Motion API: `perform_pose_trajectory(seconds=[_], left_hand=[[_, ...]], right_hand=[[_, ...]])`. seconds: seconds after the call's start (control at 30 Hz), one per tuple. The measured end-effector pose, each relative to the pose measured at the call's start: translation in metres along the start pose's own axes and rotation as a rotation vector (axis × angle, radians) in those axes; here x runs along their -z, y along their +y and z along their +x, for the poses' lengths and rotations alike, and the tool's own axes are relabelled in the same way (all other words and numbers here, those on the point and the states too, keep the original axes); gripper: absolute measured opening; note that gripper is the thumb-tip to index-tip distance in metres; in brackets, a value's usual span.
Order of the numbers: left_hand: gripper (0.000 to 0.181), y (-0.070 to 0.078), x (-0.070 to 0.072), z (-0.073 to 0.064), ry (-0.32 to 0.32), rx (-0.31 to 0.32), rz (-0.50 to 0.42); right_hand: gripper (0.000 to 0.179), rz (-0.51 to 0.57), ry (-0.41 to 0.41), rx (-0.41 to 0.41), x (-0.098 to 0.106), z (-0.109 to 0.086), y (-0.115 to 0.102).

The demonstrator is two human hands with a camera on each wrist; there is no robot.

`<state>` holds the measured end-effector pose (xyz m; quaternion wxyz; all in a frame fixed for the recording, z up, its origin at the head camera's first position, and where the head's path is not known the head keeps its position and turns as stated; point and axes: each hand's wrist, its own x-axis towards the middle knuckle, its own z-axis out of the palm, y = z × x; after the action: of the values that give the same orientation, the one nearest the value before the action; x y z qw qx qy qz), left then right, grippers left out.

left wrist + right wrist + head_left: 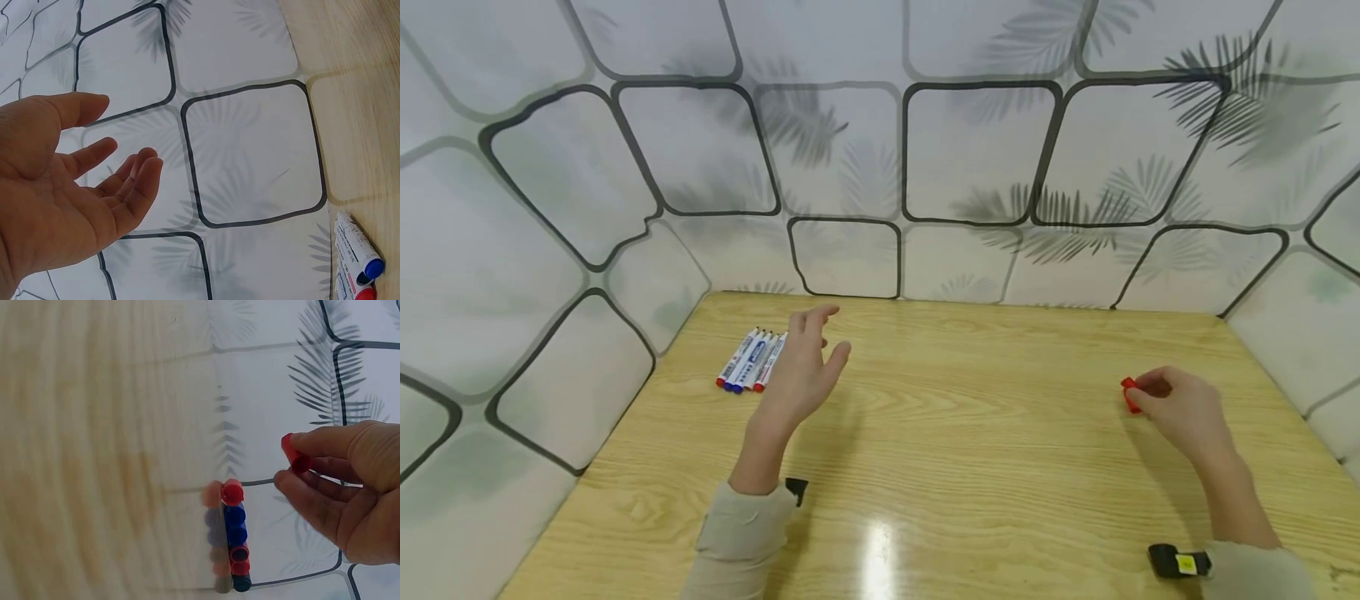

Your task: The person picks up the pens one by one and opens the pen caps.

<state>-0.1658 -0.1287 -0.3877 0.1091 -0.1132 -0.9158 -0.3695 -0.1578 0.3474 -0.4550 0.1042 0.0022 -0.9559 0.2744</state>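
Observation:
My right hand [369,481] pinches a small red marker cap [296,454] between thumb and fingers, its hollow end showing. Near it, a row of caps [235,515] in red, blue and black stands on the table; in the head view the right hand [1187,412] largely hides that row. My left hand [805,367] is raised with nothing in it, fingers spread and loosely bent. Beside it, several white markers [745,362] with red and blue ends lie side by side, partly covered by the hand; their dark tips point to the back.
A wood-grain table [940,433] spreads beneath both hands. Behind it and along the sides hangs a pale cloth [842,258] with dark outlines and leaf prints. Dark wrist devices [1180,562] sit by the sleeves.

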Motion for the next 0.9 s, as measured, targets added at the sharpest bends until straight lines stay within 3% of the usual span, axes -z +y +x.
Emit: perform_pose_trajectory(seconds=[0.17,0.4,0.9], left_hand=[[0.048,0.002,0.001,0.0,-0.011,-0.012,0.016],[0.048,0.004,0.001,-0.001,-0.038,-0.005,0.026],[0.048,0.004,0.0,-0.002,-0.088,0.007,0.022]], right_hand=[[0.024,-0.063,-0.111,0.027,-0.002,0.003,0.004],[0.03,-0.095,-0.244,-0.004,-0.004,0.004,0.005],[0.019,-0.244,-0.311,-0.056,-0.014,0.021,-0.007]])
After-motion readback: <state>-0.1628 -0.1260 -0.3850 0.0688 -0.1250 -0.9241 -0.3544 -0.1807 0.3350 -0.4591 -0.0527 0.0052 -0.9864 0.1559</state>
